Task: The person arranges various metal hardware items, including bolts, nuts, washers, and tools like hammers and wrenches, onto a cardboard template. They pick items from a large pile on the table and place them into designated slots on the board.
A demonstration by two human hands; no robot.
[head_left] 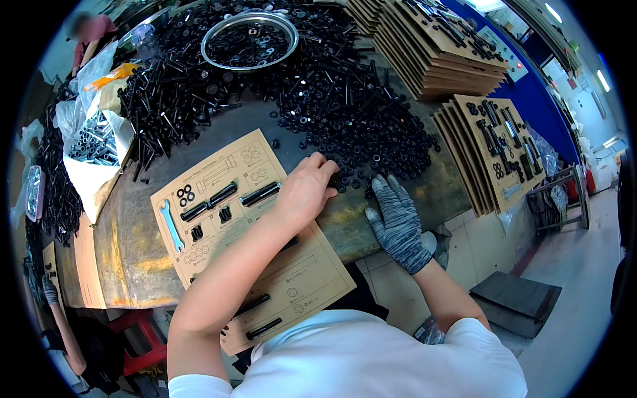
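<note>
Our left hand [308, 189], bare, reaches across the right edge of the brown card [328, 282], fingers curled at the near fringe of the black nuts [391, 149]. Whether it pinches one we cannot tell; the fingertips are partly hidden. Our right hand [400, 225], in a grey knit glove, lies palm down by the near edge of the table [149, 242], fingers stretched out and thumb set apart, tips beside the same nuts.

The card lies tilted on the surface, its near corner jutting past the near edge. Printing: a heading along its far edge, then outlines of bolts, nuts and rings, with captions too small for us to make out. On it, near the far left corner, a blue wrench [171, 227] and four black rings [186, 194]; toward the middle, a long black bolt [209, 202] and a shorter one [260, 194]. More bolts lie near the near edge, past our left forearm.

Toward the surface's far edge, a heap of black bolts [159, 106] and a silver-rimmed tray [251, 67] of small parts. Left side: white bag [86, 171] of silver bolts. Right side: a stack of filled cards [464, 156].
</note>
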